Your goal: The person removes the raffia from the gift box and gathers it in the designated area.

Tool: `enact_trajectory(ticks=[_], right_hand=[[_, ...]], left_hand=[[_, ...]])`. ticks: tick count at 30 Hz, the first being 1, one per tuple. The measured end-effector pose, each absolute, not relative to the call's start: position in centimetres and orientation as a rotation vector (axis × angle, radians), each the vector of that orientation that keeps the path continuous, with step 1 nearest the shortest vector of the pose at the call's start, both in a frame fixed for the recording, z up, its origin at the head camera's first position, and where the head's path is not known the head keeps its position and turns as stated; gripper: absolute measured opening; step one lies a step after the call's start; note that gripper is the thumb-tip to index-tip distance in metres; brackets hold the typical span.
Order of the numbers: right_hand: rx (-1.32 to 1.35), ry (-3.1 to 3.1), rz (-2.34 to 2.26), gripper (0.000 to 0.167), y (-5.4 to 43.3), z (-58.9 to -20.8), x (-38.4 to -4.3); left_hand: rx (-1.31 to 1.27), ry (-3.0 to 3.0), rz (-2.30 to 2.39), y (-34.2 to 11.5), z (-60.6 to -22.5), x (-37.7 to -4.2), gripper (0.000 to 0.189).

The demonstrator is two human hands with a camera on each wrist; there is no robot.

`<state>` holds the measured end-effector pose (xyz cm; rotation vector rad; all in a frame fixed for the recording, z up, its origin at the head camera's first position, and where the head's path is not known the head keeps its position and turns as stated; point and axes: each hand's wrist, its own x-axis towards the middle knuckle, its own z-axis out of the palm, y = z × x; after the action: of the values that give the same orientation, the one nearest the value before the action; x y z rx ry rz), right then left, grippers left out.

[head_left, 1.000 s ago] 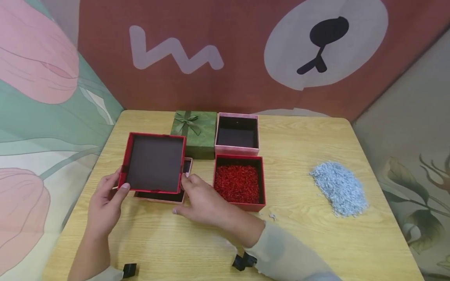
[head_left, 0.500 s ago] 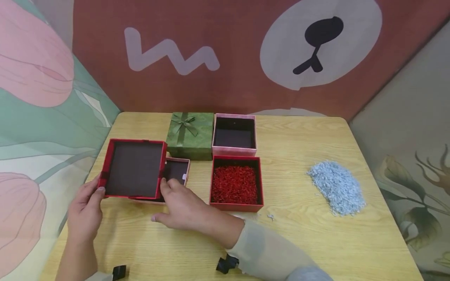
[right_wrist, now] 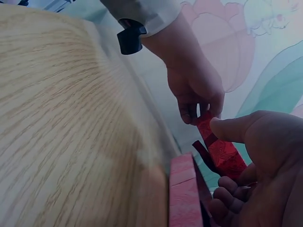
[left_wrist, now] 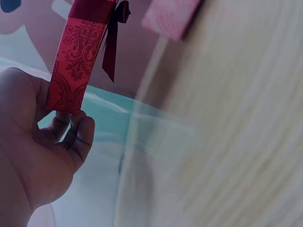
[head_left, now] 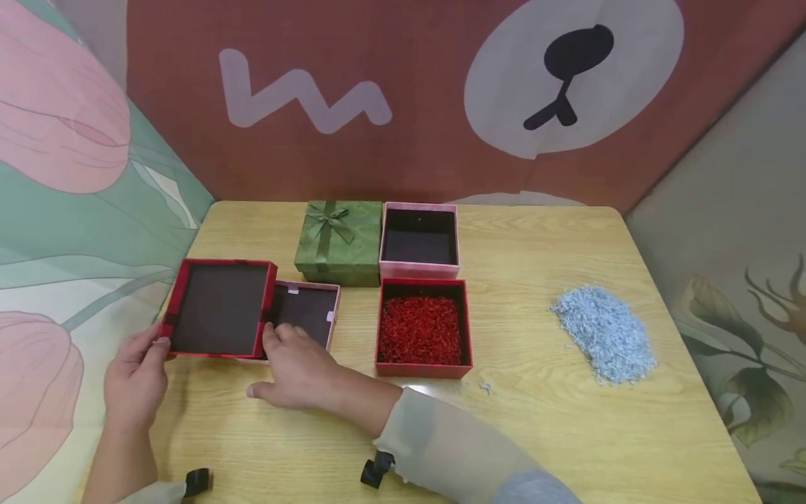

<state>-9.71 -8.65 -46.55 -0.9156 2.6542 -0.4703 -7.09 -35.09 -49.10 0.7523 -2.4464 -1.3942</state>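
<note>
A red box lid [head_left: 220, 308] with a dark inside faces up, raised over the table's left side. My left hand [head_left: 135, 385] grips its near left corner, thumb at the rim. At the near right corner, my right hand [head_left: 302, 367] has its fingers curled against the side and under it, its thumb sticking out in the head view. A dark red ribbon bow [left_wrist: 113, 42] hangs under the patterned lid [left_wrist: 73, 66] in the left wrist view. Partly covered by the red lid, a pink lid [head_left: 305, 311] lies inside up on the table.
Right of the hands stands a red box [head_left: 424, 371] filled with red paper shreds [head_left: 422, 329]. Behind it are an open pink box [head_left: 420, 268] and a green box [head_left: 346, 259] with a bow. Pale blue shreds [head_left: 604, 336] lie heaped at the table's right.
Both hands have carried the red lid leftward and slightly nearer, uncovering more of the pink lid. The boxes and the blue heap have stayed put.
</note>
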Motion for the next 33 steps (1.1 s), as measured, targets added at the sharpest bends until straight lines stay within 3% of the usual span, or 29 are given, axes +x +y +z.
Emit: enact_trajectory(ticks=[13, 33], right_hand=[[-0.837, 2.735, -0.347, 0.095, -11.2, -48.5, -10.9], [-0.798, 2.677, -0.251, 0.092, -13.6, -49.0, -11.5]], left_hand=[[0.787, -2.554, -1.382, -38.2, -51.6, -8.0, 0.046], [0.896, -2.645, -1.12, -40.2, -52.0, -9.7, 0.045]])
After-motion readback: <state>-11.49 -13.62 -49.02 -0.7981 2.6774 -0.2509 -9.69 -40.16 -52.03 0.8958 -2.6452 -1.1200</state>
